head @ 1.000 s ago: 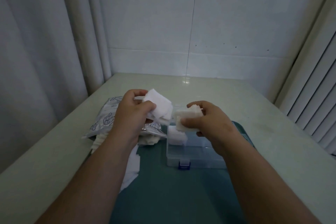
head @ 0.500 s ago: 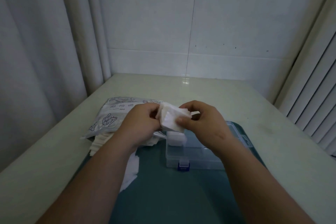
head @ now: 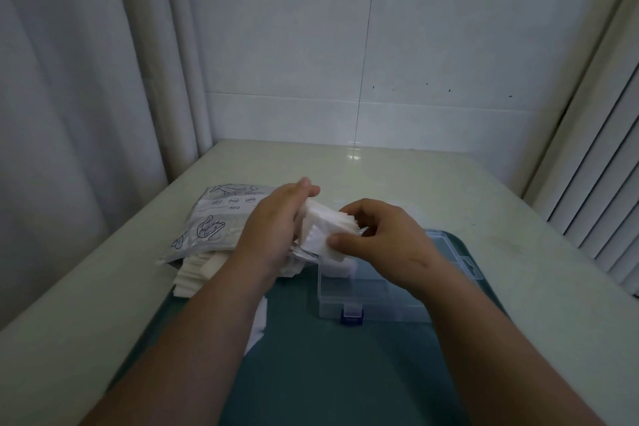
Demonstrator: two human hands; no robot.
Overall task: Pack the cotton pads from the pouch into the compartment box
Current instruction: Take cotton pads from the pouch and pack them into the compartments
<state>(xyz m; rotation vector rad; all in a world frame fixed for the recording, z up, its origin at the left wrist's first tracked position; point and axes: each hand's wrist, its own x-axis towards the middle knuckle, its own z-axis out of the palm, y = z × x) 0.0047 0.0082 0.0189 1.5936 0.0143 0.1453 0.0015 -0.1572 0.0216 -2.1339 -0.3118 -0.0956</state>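
Sideways, cotton pad stack (head: 323, 228), long axis left to right, left hand (head: 273, 228) flat against it, right hand (head: 377, 239) pinching it

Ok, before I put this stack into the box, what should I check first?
1. Grip on the stack of cotton pads: ok, the right hand pinches it and the left hand presses its side.
2. Stack edges even: not ok, the pads fan out.
3. Compartment box open: ok.
4. Free compartment: ok, the near ones look empty; packed pads lie in the far left one.
5. Stack fits a compartment: cannot tell.
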